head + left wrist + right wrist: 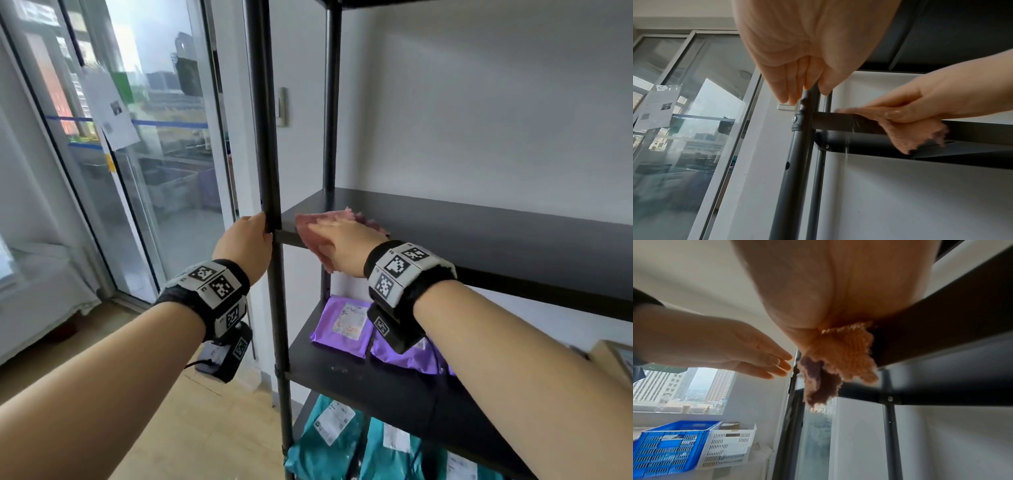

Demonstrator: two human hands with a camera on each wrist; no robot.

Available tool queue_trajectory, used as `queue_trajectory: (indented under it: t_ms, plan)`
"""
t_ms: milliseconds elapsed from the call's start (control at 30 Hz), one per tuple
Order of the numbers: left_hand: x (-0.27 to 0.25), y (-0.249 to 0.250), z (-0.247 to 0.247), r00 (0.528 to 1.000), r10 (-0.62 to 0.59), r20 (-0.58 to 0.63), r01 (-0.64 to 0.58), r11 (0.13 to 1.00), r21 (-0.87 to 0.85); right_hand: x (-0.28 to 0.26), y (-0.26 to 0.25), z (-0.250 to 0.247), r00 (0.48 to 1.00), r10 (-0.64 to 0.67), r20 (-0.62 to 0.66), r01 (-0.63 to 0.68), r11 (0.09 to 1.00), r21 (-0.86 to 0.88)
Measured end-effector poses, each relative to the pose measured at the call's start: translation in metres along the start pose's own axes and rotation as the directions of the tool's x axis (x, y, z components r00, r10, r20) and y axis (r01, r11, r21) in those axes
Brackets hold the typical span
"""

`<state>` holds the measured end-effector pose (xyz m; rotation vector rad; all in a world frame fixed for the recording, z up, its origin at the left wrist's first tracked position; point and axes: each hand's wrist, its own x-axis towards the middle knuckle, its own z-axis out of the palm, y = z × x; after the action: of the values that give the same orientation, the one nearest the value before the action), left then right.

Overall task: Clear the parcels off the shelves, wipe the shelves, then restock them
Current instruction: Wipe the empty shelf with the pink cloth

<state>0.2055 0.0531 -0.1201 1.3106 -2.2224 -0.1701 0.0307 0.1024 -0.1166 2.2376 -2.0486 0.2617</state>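
Here, in the middle of the head view, the left hand (247, 241) rested against the front black post (265, 137) of the shelf rack; its fingers (791, 84) looked mostly straight and lay along the post, with the thumb on the other side, so it was not clenched; the right hand (342, 245) lay flat with straight fingers on top of a pink cloth (329, 219), pressing it down on the left front corner of the black shelf (479, 236); part of the cloth hung over the shelf's front edge, as the right wrist view showed; the rest of that shelf was bare; lower down in the head view, two purple parcels (342, 325) lay side by side on the next shelf; teal parcels (329, 442) sat on the shelf under that one, at the bottom of the frame; a brown box (613, 359) peeked in at the right edge; in the lower left of the right wrist view, a blue crate (674, 446) stood touching a white crate (729, 446); a glass door (137, 171) filled the left side of the head view.
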Motion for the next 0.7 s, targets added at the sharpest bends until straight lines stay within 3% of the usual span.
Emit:
queue_trajectory:
  t_ms: [233, 333, 433, 600, 700]
  plan:
    - [0.038, -0.003, 0.009, 0.997, -0.072, -0.039, 0.07, 0.997, -0.046, -0.006, 0.01, -0.017, 0.972, 0.202, 0.121, -0.198, 0.979, -0.05]
    - [0.052, -0.014, 0.006, 0.998, -0.04, -0.045, 0.04, 0.999, -0.011, 0.022, -0.001, -0.009, 0.966, 0.212, 0.148, -0.195, 0.973, -0.119]
    - [0.062, -0.024, 0.004, 0.999, 0.004, -0.037, -0.004, 1.0, -0.013, 0.053, -0.018, -0.005, 0.938, 0.299, 0.176, -0.277, 0.951, -0.138]
    - [0.077, -0.04, -0.002, 0.992, 0.122, 0.022, -0.122, 0.992, -0.01, 0.086, -0.037, 0.008, 0.969, 0.242, 0.052, -0.246, 0.965, 0.094]
    - [0.082, -0.046, -0.002, 0.977, 0.207, 0.058, -0.207, 0.978, -0.008, 0.073, -0.04, -0.001, 0.983, 0.182, 0.034, -0.185, 0.961, 0.205]
